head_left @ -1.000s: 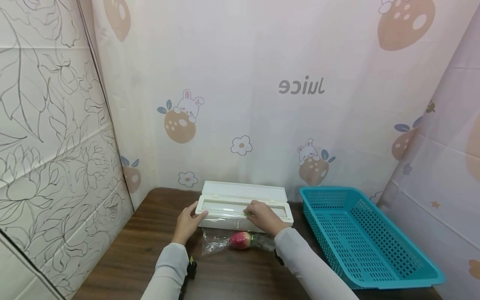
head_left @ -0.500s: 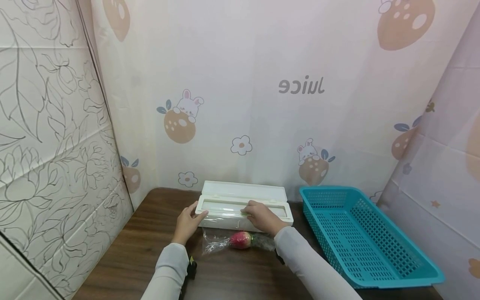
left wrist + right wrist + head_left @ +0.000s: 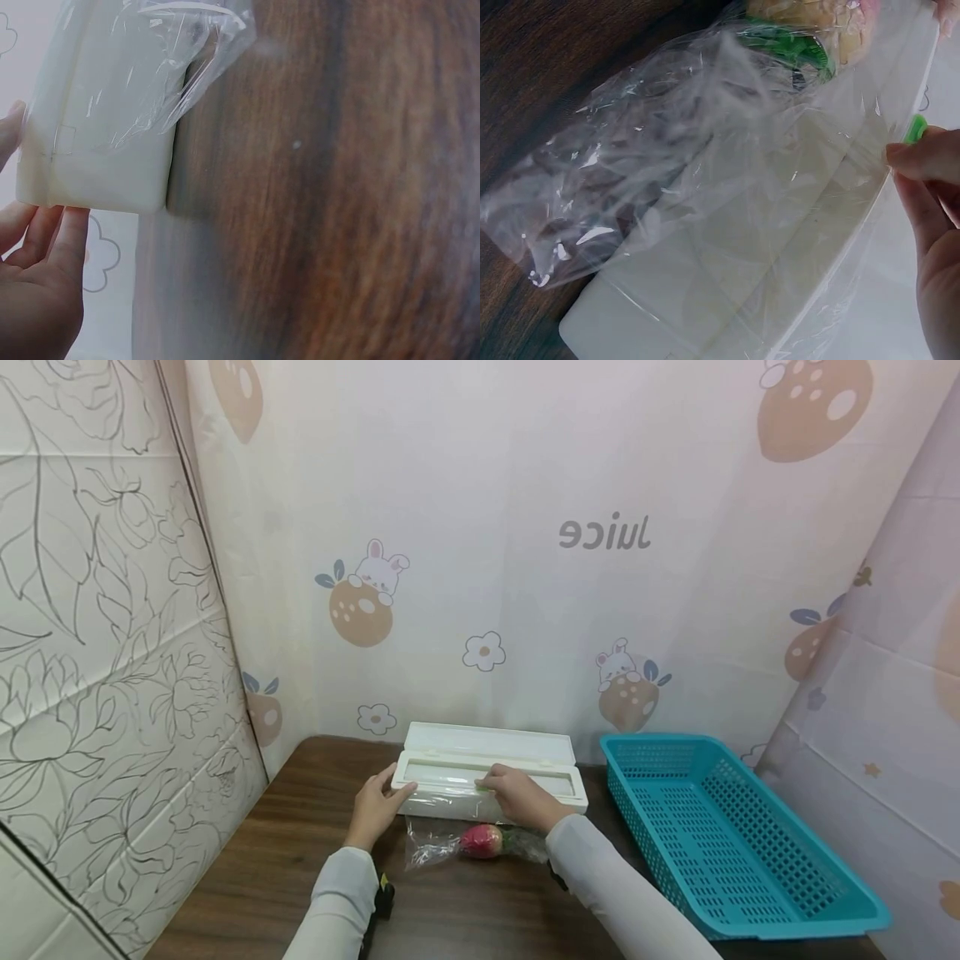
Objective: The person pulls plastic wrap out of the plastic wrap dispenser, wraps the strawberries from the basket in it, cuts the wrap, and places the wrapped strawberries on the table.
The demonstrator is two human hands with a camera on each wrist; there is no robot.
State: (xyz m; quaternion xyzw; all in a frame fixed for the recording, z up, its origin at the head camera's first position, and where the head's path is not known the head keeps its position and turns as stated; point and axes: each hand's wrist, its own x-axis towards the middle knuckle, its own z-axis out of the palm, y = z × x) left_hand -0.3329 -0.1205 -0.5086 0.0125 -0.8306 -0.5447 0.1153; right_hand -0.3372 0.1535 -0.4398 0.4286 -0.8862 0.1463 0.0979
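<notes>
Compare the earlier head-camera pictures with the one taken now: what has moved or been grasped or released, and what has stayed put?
The right hand has slid a little to the left along the front edge of the white wrap box, fingers on the small green slider. The left hand stays at the box's left end. The wrapped fruit, the plastic film and the blue basket have not moved.

I'm seeing the dispenser box (image 3: 491, 770) showing as smooth, matt cream plastic, with the cling film (image 3: 727, 202) coming off it thin, clear, glossy and crinkled, catching small glints of light. Under it the table (image 3: 300, 868) is reading as dark brown wood grain with a dull sheen, and the wrapped fruit (image 3: 482, 841) is looking glossy red. I'm also noting the basket (image 3: 720, 835) appearing as hard teal perforated plastic, and the printed backdrop (image 3: 525, 568) hanging like soft matt cloth.
</notes>
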